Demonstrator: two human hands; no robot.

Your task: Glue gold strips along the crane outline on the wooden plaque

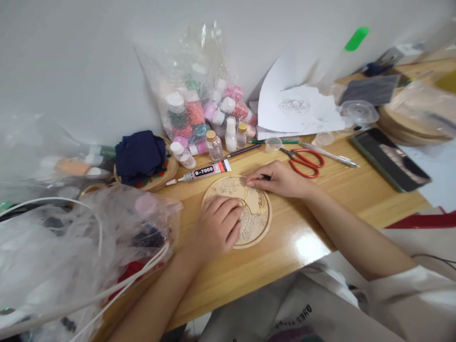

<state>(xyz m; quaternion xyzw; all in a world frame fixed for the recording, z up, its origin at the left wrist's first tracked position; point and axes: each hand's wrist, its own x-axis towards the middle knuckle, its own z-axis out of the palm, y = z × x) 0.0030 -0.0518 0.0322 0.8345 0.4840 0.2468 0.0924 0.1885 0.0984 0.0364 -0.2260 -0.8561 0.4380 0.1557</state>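
A round wooden disc [253, 232] with a raised rim and a fine line drawing lies flat on the table. Thin gold wire [262, 203] curves across its right half. My left hand [221, 223] rests over the disc's left side, fingers curled together near the wire; their tips are partly hidden, so what they pinch cannot be made out. At the disc's upper right edge, my right hand [276, 179] is closed on a thin dark tool [265, 177], mostly covered by the fingers. Just behind the disc lies a B-7000 glue tube [206, 171], its nozzle pointing left.
Red-handled scissors [307, 162], a silver pen [331, 155] and a phone [392, 159] lie to the right. Small bottles [214, 145] and a bag of coloured jars [199, 95] stand against the wall. Plastic bags [64, 251] and white cables [142, 270] crowd the left.
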